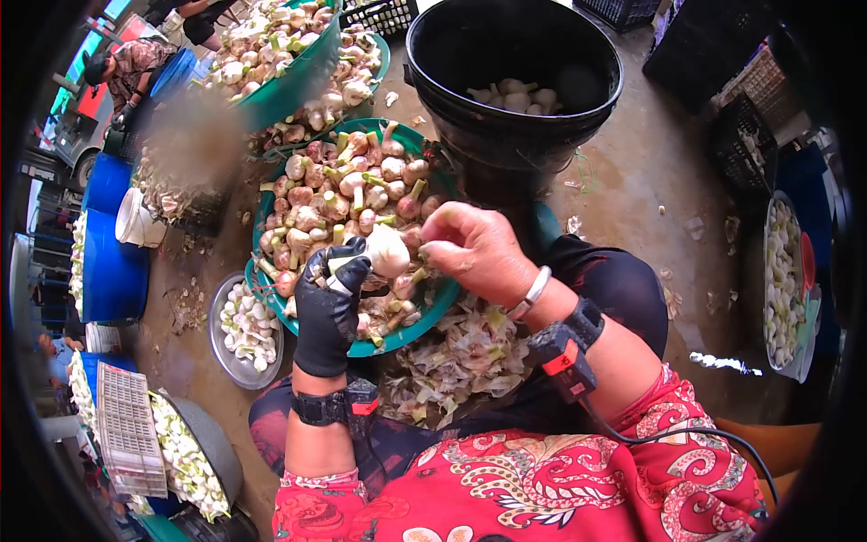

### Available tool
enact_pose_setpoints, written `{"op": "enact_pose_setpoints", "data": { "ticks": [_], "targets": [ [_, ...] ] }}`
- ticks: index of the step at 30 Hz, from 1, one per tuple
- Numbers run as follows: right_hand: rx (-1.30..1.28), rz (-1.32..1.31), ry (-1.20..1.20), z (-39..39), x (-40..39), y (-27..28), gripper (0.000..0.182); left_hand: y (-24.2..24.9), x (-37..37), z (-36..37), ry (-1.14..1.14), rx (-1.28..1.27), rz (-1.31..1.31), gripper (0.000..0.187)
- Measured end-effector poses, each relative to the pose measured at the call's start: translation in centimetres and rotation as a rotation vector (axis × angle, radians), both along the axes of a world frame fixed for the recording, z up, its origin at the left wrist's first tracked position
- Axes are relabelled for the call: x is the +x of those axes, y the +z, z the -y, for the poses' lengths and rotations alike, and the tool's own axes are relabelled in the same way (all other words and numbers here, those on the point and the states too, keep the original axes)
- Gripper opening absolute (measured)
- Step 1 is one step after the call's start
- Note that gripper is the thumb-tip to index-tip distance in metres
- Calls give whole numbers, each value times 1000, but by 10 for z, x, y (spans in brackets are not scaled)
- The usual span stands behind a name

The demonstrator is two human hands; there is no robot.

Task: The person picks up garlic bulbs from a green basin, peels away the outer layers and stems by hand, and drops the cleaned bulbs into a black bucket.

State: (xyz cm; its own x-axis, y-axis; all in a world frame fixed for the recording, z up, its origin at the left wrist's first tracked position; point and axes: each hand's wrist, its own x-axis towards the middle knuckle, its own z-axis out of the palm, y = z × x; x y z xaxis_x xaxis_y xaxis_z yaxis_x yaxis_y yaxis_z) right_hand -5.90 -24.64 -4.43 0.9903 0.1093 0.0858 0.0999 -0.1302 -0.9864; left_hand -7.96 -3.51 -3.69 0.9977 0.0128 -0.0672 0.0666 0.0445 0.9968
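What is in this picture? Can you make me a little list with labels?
Left hand: in a black glove, holding a garlic bulb
Right hand: bare, pinching the same bulb
Green basin: full of unpeeled garlic with stems
Peel pile: on the person's lap
Black bucket: a few peeled bulbs inside
Metal bowl: peeled garlic, on the floor
Other people: top left, far off

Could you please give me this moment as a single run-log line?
left hand: gloved, grips garlic bulb | right hand: bare, pinches same bulb | under: green basin of garlic | ahead: black bucket
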Motion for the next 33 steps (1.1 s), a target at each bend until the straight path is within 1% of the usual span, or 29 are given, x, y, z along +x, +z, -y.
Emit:
{"op": "enact_pose_setpoints", "data": {
  "ticks": [1, 2, 3, 4, 5, 6, 7, 9, 11, 12, 13, 14, 15, 16, 17, 18, 19, 20, 22, 23, 24, 25, 27, 29, 30, 31, 32, 33],
  "targets": [
    [107, 11, 24, -7, -2, -4, 7, 2, -1, 4, -8, -4, -2, 20],
    [111, -58, 13, -10, -2, -2, 10, 7, -2, 9, -42, 59, 22, 22],
    [109, -62, 4, -11, -2, 1, 10, 14, -4, 13, -78, 123, 46, 24],
    [145, -53, 35, -11, -1, 4, 11, 22, -5, 18, -84, 95, -29, 23],
    [179, -43, 69, -10, 1, 5, 12, 24, -5, 19, -90, 91, -33, 23],
    [54, -7, 133, -6, 4, 2, 9, 24, -5, 19, -111, 107, -24, 23],
    [50, -10, 132, -3, 6, 2, 9, 25, -5, 18, -130, 122, -13, 24],
    [93, -261, 329, 1, 11, 3, 9, 26, -4, 18, -146, 133, -20, 25],
    [78, -222, 325, -1, 9, -1, 8, 24, -5, 17, -194, 148, -37, 25],
    [-56, 0, 266, -1, 8, -3, 8, 26, -6, 18, -185, 131, -88, 24],
    [-187, 227, 207, -1, 8, -4, 8, 24, -6, 15, -175, 133, -83, 24],
    [-174, 339, 200, -1, 8, -7, 11, 17, -6, 12, -171, 127, -7, 24],
    [-170, 345, 208, -1, 5, 0, 11, 9, -5, 8, -170, 122, 70, 23],
    [76, 37, 263, 1, -1, 12, 11, -1, 0, 0, -248, 415, 320, 25],
    [321, -272, 314, 4, -4, 18, 12, -10, -2, 0, -36, 77, -43, 31],
    [535, -275, 315, 8, -2, 16, 11, -15, -1, -5, -68, 182, 78, 34],
    [576, -283, 245, 15, 1, 20, 9, -18, -1, -10, -100, 285, 199, 37],
    [670, -304, 154, 18, 5, 21, 8, -16, -1, -7, -101, 287, 202, 37],
    [862, -305, 8, 21, 11, 11, 8, -16, -3, 2, 16, -163, -54, 41],
    [861, -303, 4, 20, 12, 10, 8, -18, -3, 4, 12, -164, -54, 41],
    [759, -324, 1, 16, 11, 10, 11, -21, -4, 5, -42, 6, 53, 32],
    [660, -345, -7, 14, 10, 9, 14, -22, -5, 7, -100, 177, 159, 28],
    [506, -429, 148, 13, 3, 21, 40, -22, -4, 8, -151, 180, 183, 27],
    [259, -320, 229, 11, -2, 35, 37, -22, -2, 13, -201, 181, 209, 27],
    [382, -109, 136, -3, 2, 17, 32, -22, -2, 16, -208, 252, 300, 31],
    [383, -112, 128, 2, 2, 3, 32, -21, -2, 20, -213, 322, 391, 36],
    [442, -268, 171, 9, 5, 6, 26, -12, -5, 23, -247, 484, 465, 33],
    [500, -425, 215, 14, 6, 11, 22, -5, -7, 23, -251, 481, 463, 33]
  ]
}}
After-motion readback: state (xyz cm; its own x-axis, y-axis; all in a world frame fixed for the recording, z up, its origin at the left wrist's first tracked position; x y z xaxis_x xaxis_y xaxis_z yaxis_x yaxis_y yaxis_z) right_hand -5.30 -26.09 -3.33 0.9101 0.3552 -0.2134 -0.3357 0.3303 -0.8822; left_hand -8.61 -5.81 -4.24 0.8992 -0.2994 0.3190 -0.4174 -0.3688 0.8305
